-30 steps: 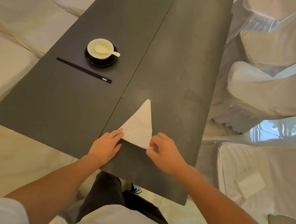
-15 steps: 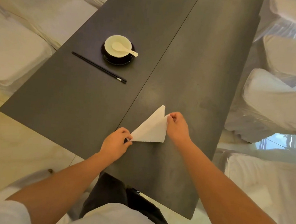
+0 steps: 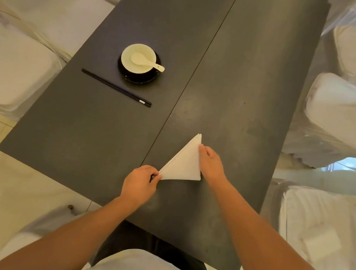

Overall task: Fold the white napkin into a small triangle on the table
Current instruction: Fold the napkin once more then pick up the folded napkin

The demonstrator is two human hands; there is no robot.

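The white napkin (image 3: 184, 162) lies flat on the dark table (image 3: 232, 85) as a small triangle of several layers, its tip pointing away from me. My left hand (image 3: 140, 183) pinches the near left corner of the napkin between thumb and fingers. My right hand (image 3: 211, 163) rests along the napkin's right edge, fingers down on the table and touching that edge.
A cream bowl with a spoon (image 3: 140, 59) sits on a black saucer at the far left of the table. Black chopsticks (image 3: 116, 87) lie beside it. White-covered chairs (image 3: 339, 121) line both sides. The table's near edge (image 3: 162, 232) is close to my body.
The tall triangle was folded over to the right into a smaller, thicker one. My right hand slid from the top corner down along the right edge. My left hand keeps the left corner.
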